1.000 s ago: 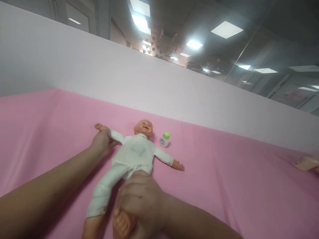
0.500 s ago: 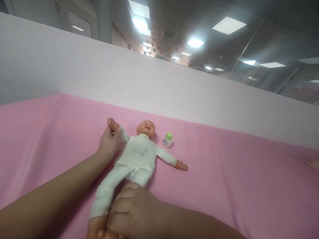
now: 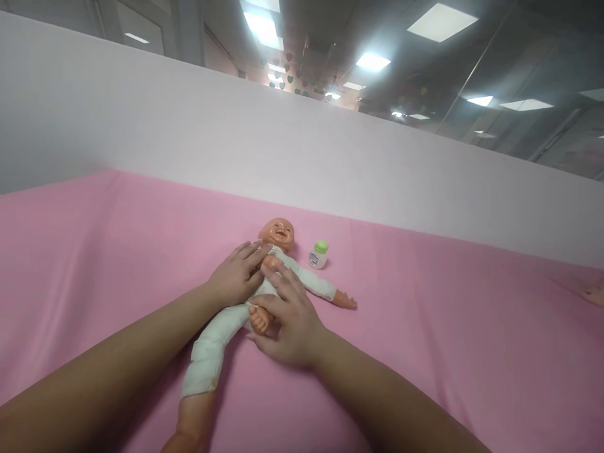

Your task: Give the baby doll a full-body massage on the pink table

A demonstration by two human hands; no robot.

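A baby doll (image 3: pixel 318 284) in a white cloth body lies on its back, head away from me. My left hand (image 3: pixel 238 275) rests over the doll's arm, folded across its chest; the doll's small hand (image 3: pixel 271 261) shows by my fingertips. My right hand (image 3: pixel 295 321) is around the doll's bent-up leg, and its foot (image 3: pixel 260 319) sticks out between my thumb and fingers over the belly. The doll's other leg (image 3: pixel 207 362) lies straight towards me, and its other arm is stretched out to the right. My hands cover most of the torso.
A small white bottle with a green cap (image 3: pixel 318 255) stands right of the doll's head. Pink cloth (image 3: pixel 453 327) covers the surface, with a white wall panel (image 3: pixel 302 157) along the back. Something skin-coloured (image 3: pixel 594 294) shows at the right edge.
My left hand has moved right, bringing the doll's arm over its chest. My right hand has gone up and away from me, folding the doll's leg onto its belly.
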